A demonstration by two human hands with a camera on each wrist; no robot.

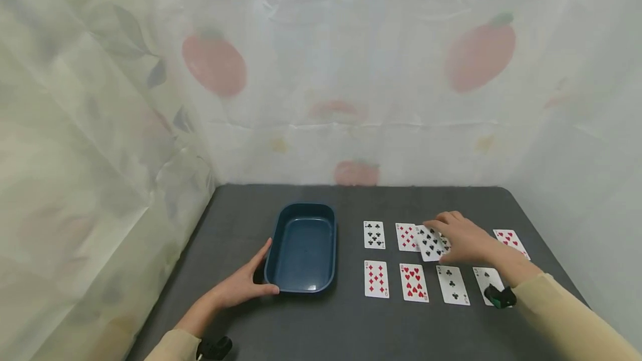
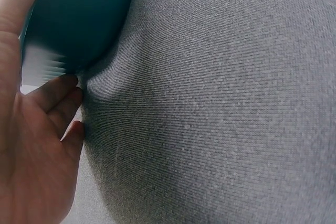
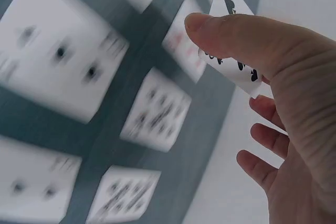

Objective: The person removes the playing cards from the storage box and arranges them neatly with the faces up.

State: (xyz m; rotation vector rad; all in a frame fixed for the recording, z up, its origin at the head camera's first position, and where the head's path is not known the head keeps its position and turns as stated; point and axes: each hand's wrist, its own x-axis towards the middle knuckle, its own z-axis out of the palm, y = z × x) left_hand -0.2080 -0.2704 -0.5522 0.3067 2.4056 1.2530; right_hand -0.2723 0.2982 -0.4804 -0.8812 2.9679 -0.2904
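My left hand (image 1: pixel 239 288) rests against the left side of a blue rectangular dish (image 1: pixel 306 255), with the thumb at its near left corner. In the left wrist view, the fingertips (image 2: pixel 71 85) touch the dish's outer wall (image 2: pixel 89 19). At the right, my right hand (image 1: pixel 463 238) pinches a playing card (image 1: pixel 430 243) with black spades, seen edge-tilted in the right wrist view, where the thumb (image 3: pixel 226 32) lies across its face. This card overlaps the red diamonds card (image 1: pixel 405 237) in the head view. The right hand's other fingers hang apart from the card.
Face-up cards lie in two rows right of the dish: a seven of clubs (image 1: pixel 374 235), a diamonds card (image 1: pixel 376 279), a hearts card (image 1: pixel 414 283), clubs cards (image 1: pixel 453 285) and another hearts card (image 1: pixel 511 243). The right forearm partly covers one clubs card (image 1: pixel 486 280). A pale curtain (image 1: pixel 351 71) hangs behind the grey table (image 1: pixel 321 333).
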